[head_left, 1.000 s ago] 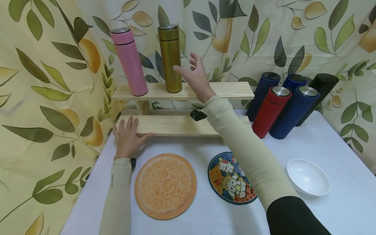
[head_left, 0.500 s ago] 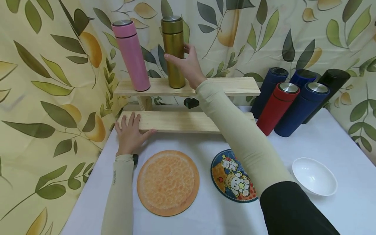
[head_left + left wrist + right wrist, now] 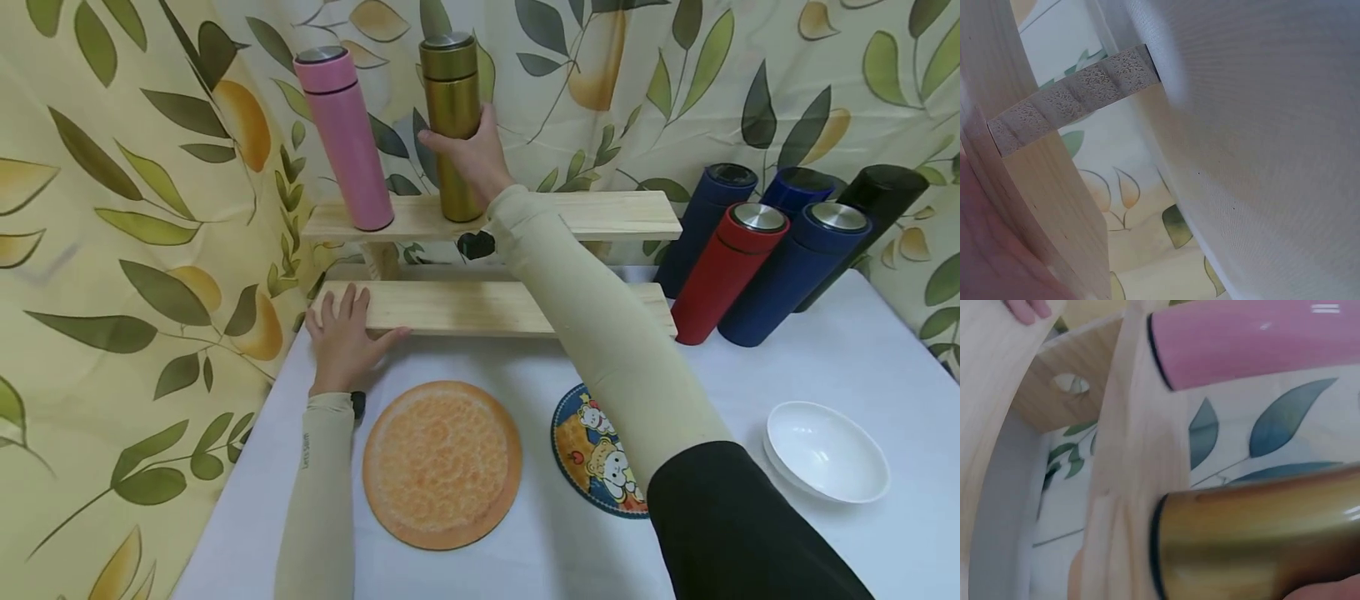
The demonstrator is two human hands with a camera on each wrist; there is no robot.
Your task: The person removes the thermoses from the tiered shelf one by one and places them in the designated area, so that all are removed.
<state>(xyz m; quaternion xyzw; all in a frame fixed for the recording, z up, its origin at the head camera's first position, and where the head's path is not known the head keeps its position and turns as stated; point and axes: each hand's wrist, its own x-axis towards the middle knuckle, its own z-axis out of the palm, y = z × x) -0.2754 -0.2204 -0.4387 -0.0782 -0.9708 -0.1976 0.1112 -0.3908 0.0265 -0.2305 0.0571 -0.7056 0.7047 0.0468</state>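
My right hand (image 3: 472, 158) grips a gold thermos (image 3: 453, 100), its thumb across the front and its fingers round the right side. In the right wrist view the base of the gold thermos (image 3: 1241, 531) is right at the upper plank (image 3: 1141, 437). A pink thermos (image 3: 348, 142) stands to its left on the upper plank of a two-tier wooden shelf (image 3: 615, 217). My left hand (image 3: 347, 350) rests on the left end of the lower plank (image 3: 450, 308), fingers spread over the top and thumb along the front edge. The left palm (image 3: 997, 244) lies against wood in the left wrist view.
Right of the shelf stand a red thermos (image 3: 727, 275), a blue thermos (image 3: 795, 275) and several dark ones behind. In front lie a round orange mat (image 3: 442, 467) and a cartoon mat (image 3: 600, 458) partly under my right arm. A white bowl (image 3: 825, 450) sits at right.
My right hand has moved left from beside the gold thermos and closed its fingers round it. My left hand stays on the lower plank. The head view has shifted slightly.
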